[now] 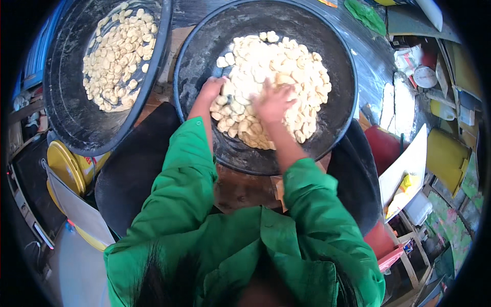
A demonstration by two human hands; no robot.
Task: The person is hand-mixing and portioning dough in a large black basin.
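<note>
Pale pcs (304,94) under fingers (282,92); yellow tub (87,165), red print blurry

Cream pieces (309,77), black basin (208,48)

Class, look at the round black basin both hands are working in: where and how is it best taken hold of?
Probably by the rim of the basin, at its left and right together, coming from outside. The basin is wide and round, its rim runs all around the pale dough-like pieces heaped inside, and opposite grips should keep that load balanced.
</note>
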